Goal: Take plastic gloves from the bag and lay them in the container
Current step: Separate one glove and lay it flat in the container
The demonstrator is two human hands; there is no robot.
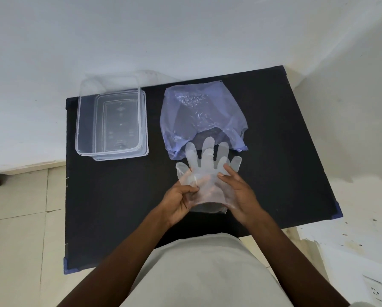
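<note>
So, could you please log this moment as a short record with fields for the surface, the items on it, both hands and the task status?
surface: black table
container: clear plastic container, far left of the table, no gloves visible inside
bag: bluish plastic bag, right of the container, mouth facing the person
glove: clear plastic glove, out of the bag, fingers spread toward the bag
left hand: left hand pinches the glove's thumb side
right hand: right hand holds the glove's other edge
status: glove not yet in the container
</note>
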